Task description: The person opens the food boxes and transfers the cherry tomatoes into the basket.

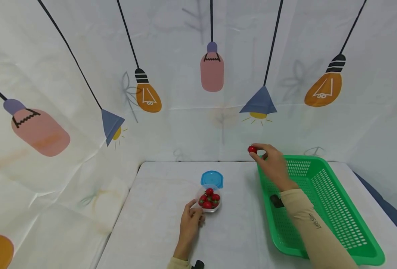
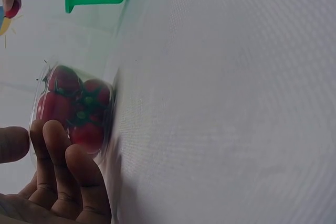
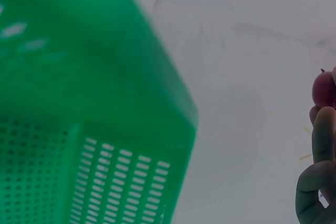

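Observation:
My right hand [image 1: 275, 166] pinches a red cherry tomato [image 1: 252, 149] between thumb and fingertips, raised beside the far left corner of the green basket [image 1: 269, 220]. In the right wrist view, that tomato [image 3: 324, 89] shows at the right edge, partly cut off. My left hand [image 1: 189, 226] grips the near left side of a small clear plastic container [image 1: 211, 210] on the table. Several red tomatoes [image 1: 207, 204] with green stems sit inside it. The left wrist view shows my thumb [image 2: 13, 144] and curled fingers at the container's wall.
A blue lid [image 1: 212, 178] lies just behind the container on the white-covered table [image 1: 158, 209]. The basket, with perforated walls, takes up the table's right side. Behind the table hangs a white sheet [image 1: 185, 130] printed with lamps.

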Available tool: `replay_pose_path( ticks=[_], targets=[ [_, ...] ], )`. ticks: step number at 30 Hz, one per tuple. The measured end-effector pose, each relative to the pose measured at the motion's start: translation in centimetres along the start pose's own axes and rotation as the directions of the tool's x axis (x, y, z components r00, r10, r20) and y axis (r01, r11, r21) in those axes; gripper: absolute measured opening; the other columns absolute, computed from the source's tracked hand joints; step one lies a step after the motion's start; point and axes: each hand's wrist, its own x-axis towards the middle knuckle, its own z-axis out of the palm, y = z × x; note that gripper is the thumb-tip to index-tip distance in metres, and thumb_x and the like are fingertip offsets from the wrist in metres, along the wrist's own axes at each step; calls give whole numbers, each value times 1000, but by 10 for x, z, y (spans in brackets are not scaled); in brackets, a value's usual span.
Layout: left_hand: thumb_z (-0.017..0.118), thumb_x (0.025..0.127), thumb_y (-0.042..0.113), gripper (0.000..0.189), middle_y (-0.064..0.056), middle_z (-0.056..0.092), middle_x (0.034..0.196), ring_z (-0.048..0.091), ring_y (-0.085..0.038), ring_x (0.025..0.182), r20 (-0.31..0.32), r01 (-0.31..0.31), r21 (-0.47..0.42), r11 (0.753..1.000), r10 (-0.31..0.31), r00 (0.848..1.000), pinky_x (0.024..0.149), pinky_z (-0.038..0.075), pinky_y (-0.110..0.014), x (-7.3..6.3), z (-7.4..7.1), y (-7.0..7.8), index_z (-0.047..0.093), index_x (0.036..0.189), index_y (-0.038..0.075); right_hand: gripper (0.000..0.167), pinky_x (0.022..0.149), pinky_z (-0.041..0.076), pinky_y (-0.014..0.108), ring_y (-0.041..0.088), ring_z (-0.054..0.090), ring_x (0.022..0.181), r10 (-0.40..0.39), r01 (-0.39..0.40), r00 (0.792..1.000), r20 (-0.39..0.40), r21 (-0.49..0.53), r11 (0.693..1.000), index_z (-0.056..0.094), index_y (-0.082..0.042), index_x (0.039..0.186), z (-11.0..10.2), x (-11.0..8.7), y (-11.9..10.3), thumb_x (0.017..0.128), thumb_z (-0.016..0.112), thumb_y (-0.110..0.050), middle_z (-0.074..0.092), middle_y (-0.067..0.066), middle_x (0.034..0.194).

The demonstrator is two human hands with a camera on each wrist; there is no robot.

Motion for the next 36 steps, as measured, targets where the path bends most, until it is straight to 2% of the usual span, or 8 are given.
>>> replay_pose_path(
  ticks=[4,7,12,17,21,27,31,36],
  targets=[
    [53,104,10,48,-24,66,102,63,-28,83,3,-15,5,1000,15,1000,69,54,-33,9,-1,-16,39,147,-5,41,50,43,29,20,58,73,41,-41,998,37,-11,999,68,-10,130,-7,-3,16,92,76,-23,69,11,115],
    [56,104,14,49,-20,67,101,63,-25,81,5,-20,-6,1000,20,1000,67,54,-31,11,-1,-21,40,147,-3,41,50,42,30,19,57,70,79,-77,994,73,-26,997,66,-9,131,-10,-7,28,94,74,-25,69,13,116],
    [58,103,20,50,-13,68,102,63,-20,82,5,7,-6,1000,-7,1000,69,53,-28,11,-2,-23,43,148,4,41,51,43,32,18,57,67,127,-119,985,115,-74,990,67,-7,129,-11,-17,50,95,73,-28,69,14,112],
    [58,103,21,49,-11,69,102,63,-20,83,2,19,12,1000,-19,1000,72,53,-28,12,-1,-24,44,148,6,39,55,47,36,23,65,73,132,-112,981,144,-135,985,69,-6,124,-9,-29,66,96,71,-33,73,14,107],
    [57,103,22,48,-12,69,102,63,-20,84,-2,11,23,1000,-11,1000,73,53,-28,12,-2,-24,44,148,7,36,52,48,36,26,67,75,142,-107,972,190,-182,977,71,-7,120,-9,-33,74,96,71,-33,74,15,106],
    [56,104,19,47,-14,68,102,63,-20,82,-3,-4,7,1000,4,1000,71,53,-28,12,-2,-22,44,147,5,29,51,49,37,30,68,78,162,-75,936,314,-271,960,72,-2,111,-8,-37,88,92,74,-24,73,18,101],
    [58,103,20,49,-14,69,102,63,-21,82,-2,-4,-5,1000,4,1000,71,53,-28,11,-3,-22,44,147,4,27,54,50,39,29,69,78,161,-47,906,390,-286,957,71,-2,109,-5,-42,98,91,75,-22,74,15,97],
    [58,103,20,49,-14,68,103,63,-21,83,2,-8,-13,1000,8,1000,71,53,-28,10,-3,-22,44,147,4,26,56,52,40,28,70,79,136,-11,892,430,-280,960,71,-3,109,-1,-43,106,91,75,-21,74,13,95]
  ],
)
